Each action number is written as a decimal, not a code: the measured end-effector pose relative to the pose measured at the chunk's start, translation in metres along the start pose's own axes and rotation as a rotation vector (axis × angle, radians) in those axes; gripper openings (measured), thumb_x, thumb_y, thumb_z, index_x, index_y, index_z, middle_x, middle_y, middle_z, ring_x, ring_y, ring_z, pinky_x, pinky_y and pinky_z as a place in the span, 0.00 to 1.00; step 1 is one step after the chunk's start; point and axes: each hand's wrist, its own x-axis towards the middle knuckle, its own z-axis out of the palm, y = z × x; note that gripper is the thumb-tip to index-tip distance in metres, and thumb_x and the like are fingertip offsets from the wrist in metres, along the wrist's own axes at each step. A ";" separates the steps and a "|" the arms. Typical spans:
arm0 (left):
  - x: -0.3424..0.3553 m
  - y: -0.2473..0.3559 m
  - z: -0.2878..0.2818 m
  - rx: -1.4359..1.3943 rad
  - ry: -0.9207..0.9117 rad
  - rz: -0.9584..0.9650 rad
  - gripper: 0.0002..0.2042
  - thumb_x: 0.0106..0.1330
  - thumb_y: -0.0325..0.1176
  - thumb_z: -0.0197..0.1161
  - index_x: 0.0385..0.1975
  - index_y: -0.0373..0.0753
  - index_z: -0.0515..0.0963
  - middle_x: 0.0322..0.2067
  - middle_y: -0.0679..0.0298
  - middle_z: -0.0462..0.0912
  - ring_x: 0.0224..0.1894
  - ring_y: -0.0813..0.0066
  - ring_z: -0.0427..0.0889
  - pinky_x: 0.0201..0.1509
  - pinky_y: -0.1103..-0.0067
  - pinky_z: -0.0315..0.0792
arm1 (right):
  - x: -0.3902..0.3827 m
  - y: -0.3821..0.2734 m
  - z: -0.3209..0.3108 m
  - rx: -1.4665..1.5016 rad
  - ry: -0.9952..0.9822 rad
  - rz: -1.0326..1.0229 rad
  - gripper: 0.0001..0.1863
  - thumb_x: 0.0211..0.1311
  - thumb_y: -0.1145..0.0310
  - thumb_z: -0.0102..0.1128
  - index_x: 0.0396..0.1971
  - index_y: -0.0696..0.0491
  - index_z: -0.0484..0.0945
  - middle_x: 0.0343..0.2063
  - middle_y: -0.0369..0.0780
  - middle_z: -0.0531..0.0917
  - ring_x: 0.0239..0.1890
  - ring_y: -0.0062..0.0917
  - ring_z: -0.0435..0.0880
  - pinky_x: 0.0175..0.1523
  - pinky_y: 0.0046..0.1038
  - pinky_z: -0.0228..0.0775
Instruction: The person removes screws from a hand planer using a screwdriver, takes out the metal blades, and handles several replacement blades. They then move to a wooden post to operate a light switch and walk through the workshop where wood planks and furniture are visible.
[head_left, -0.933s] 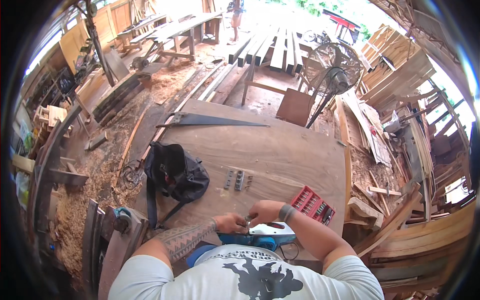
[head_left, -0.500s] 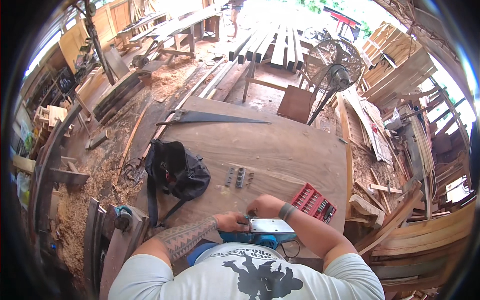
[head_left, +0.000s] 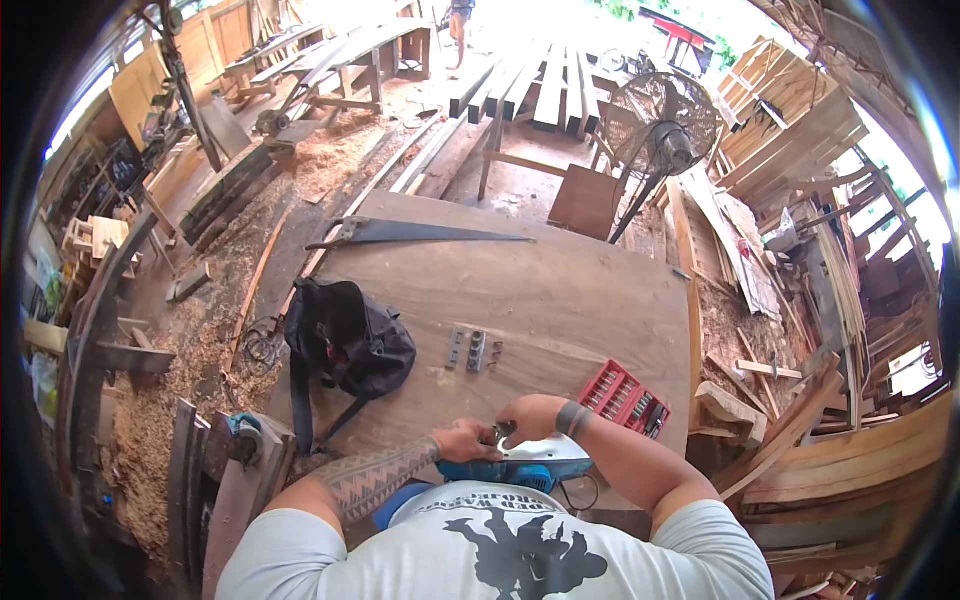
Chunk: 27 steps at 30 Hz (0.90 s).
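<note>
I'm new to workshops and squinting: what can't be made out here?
All in the head view:
- Anything between the left hand and right hand: too small, fingers cover it.
- Lower side of the blue power tool: behind the shirt.
- Inside the black bag: too dark.
- The far person's head: cut off by the top edge.

The pale T-shirt bears a black figure.

Tabletop is smooth brown wood, pretty matt. Near side, the power tool looks like blue plastic with a shiny, smooth metal plate. Bit case to the right: red plastic, I'd say. Backpack on the left is black cloth; far saw blade, dull metal.
</note>
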 end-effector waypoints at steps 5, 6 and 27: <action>0.000 -0.016 -0.008 -0.017 -0.065 0.280 0.30 0.62 0.50 0.77 0.60 0.41 0.80 0.53 0.57 0.86 0.56 0.67 0.82 0.64 0.70 0.72 | 0.006 0.022 0.015 -0.148 0.216 -0.222 0.19 0.52 0.68 0.65 0.46 0.38 0.89 0.43 0.37 0.88 0.50 0.38 0.85 0.61 0.40 0.73; 0.004 -0.027 -0.009 -0.052 -0.136 0.345 0.30 0.62 0.47 0.78 0.62 0.41 0.78 0.56 0.58 0.84 0.60 0.68 0.79 0.69 0.70 0.70 | 0.009 0.022 0.015 -0.145 0.284 -0.298 0.20 0.52 0.73 0.62 0.44 0.38 0.89 0.45 0.35 0.88 0.51 0.37 0.84 0.63 0.38 0.72; -0.016 -0.015 -0.013 0.077 -0.023 0.138 0.43 0.48 0.42 0.85 0.67 0.40 0.72 0.64 0.52 0.77 0.69 0.59 0.74 0.75 0.69 0.65 | -0.009 0.015 0.029 0.273 0.289 0.125 0.23 0.65 0.50 0.67 0.40 0.59 0.81 0.36 0.55 0.85 0.42 0.51 0.84 0.47 0.45 0.74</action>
